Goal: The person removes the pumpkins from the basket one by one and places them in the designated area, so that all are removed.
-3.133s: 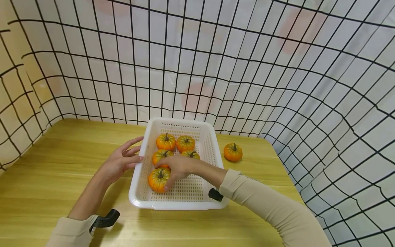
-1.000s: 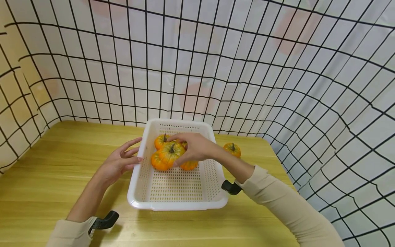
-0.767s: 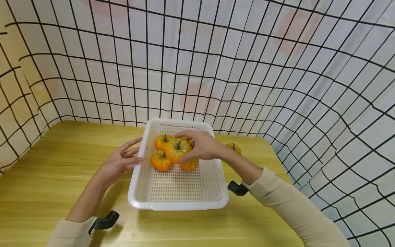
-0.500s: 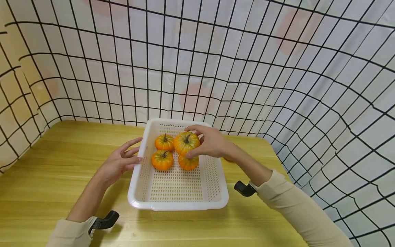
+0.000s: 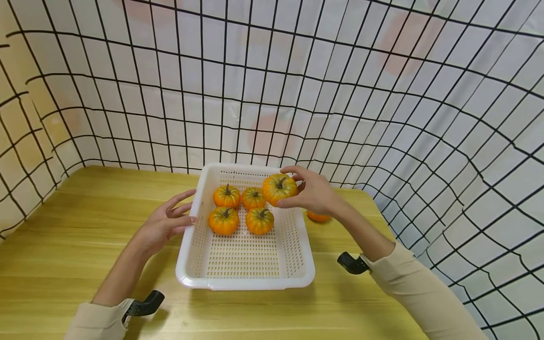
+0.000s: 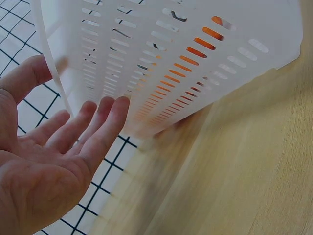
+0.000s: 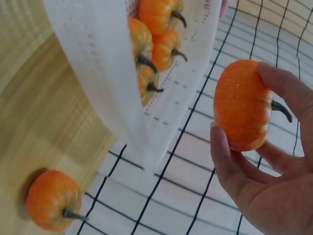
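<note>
A small orange pumpkin (image 5: pixel 279 189) is gripped in my right hand (image 5: pixel 312 191) and held up over the right rim of the white plastic basket (image 5: pixel 246 283). In the right wrist view, thumb and fingers pinch this held pumpkin (image 7: pixel 242 105) at its sides, its stem toward the palm. Several similar pumpkins (image 5: pixel 260 221) sit in the far half of the basket. My left hand (image 5: pixel 163 222) is at the basket's left side. In the left wrist view, its extended fingers (image 6: pixel 112 117) touch the outer wall and the thumb tip shows through the rim.
One more pumpkin (image 5: pixel 318 217) lies on the wooden table (image 5: pixel 85 245) right of the basket, partly hidden by my right hand. A black wire grid (image 5: pixel 272 101) with white sheeting behind it stands along the back and sides.
My right hand took the nearest pumpkin from the basket's front left, raised it, and carried it rightward over the other pumpkins to the right rim. The left hand stays at the basket's side.
</note>
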Demonstrator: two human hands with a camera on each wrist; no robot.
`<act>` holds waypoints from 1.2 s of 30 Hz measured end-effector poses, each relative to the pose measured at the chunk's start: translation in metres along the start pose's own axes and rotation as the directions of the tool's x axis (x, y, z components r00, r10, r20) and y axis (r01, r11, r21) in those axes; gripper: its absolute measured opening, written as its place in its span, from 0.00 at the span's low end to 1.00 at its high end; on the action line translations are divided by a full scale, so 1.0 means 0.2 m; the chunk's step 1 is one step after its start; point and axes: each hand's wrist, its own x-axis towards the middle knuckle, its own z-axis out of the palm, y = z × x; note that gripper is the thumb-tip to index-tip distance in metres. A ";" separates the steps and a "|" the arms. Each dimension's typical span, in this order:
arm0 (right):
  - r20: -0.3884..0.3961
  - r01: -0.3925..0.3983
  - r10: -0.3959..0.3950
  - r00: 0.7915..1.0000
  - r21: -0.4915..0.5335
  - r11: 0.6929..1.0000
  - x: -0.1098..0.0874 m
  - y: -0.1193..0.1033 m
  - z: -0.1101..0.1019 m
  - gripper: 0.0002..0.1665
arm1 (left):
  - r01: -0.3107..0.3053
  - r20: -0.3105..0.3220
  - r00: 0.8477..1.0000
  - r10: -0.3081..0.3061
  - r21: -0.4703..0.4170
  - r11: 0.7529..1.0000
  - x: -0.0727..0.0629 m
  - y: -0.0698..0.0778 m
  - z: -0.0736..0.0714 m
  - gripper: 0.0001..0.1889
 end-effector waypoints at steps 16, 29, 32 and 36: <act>-0.163 -0.116 0.128 0.978 0.078 0.990 -0.08 0.22 -0.10 0.50 | -0.004 0.001 1.000 0.004 -0.032 0.999 0.00 0.00 0.00 0.42; -0.338 -0.200 0.234 0.912 0.132 0.971 -0.11 0.42 -0.12 0.53 | -0.001 -0.003 1.000 0.001 -0.052 0.999 0.00 0.00 0.00 0.43; -0.382 -0.204 0.245 0.891 0.145 0.968 -0.12 0.47 -0.11 0.52 | 0.001 -0.002 1.000 -0.001 -0.054 0.999 0.00 0.00 0.00 0.43; -0.427 -0.231 0.269 0.863 0.139 0.963 -0.12 0.53 -0.10 0.52 | 0.000 0.003 1.000 0.001 -0.045 0.999 0.00 0.00 0.00 0.43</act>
